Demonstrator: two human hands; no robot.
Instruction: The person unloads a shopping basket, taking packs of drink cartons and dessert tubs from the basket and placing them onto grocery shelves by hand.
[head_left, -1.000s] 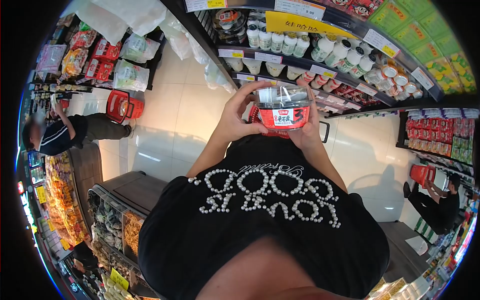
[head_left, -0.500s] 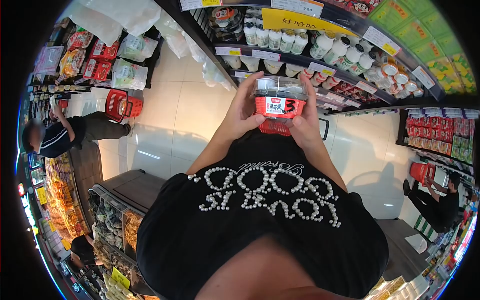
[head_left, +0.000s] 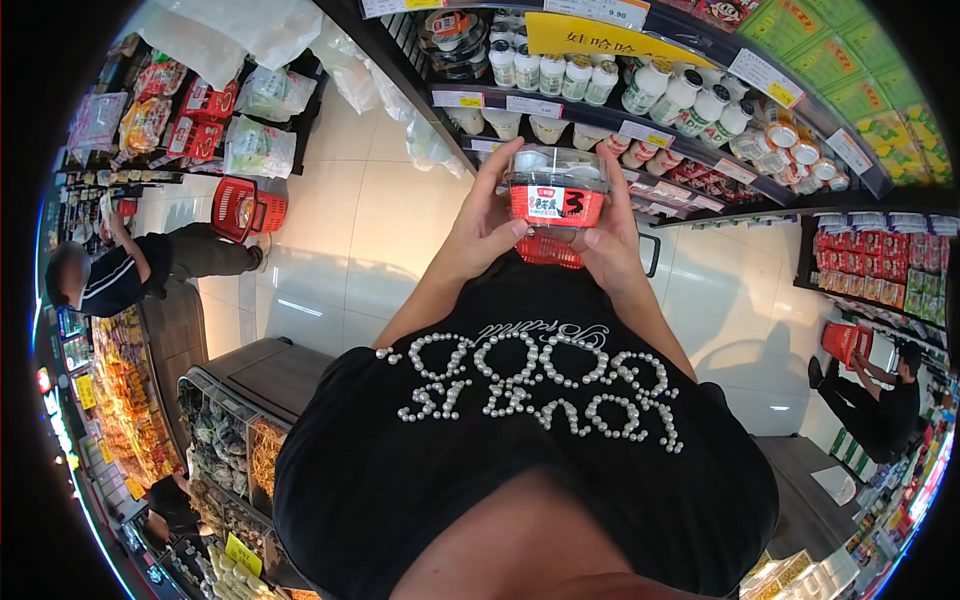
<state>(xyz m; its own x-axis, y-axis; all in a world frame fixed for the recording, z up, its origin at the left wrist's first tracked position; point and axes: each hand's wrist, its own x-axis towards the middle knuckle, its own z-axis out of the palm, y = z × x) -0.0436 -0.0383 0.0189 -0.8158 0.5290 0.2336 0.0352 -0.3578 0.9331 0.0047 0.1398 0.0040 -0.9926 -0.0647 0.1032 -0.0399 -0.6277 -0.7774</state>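
Between my two hands I hold a clear-lidded plastic food tub [head_left: 557, 190] with a red and white label and a black "3" on it. My left hand [head_left: 484, 222] grips its left side, thumb on the lower front edge and fingers up along the wall. On the right side, my right hand [head_left: 617, 225] mirrors that hold. White items show through the transparent lid; I cannot make out what they are. Below the tub, part of a red shopping basket [head_left: 550, 252] shows, with its dark handle off to the right.
Ahead stands a shelf [head_left: 560, 108] of white bottles [head_left: 655, 88], cups and price tags. At left a person [head_left: 120, 270] is near a red basket [head_left: 245, 208]; at right another person [head_left: 880, 400] has a basket [head_left: 845, 342]. Dried-goods bins [head_left: 225, 430] stand behind left.
The tub has tipped slightly in my hands, so more of its lid faces me. Both hands keep their hold on it.
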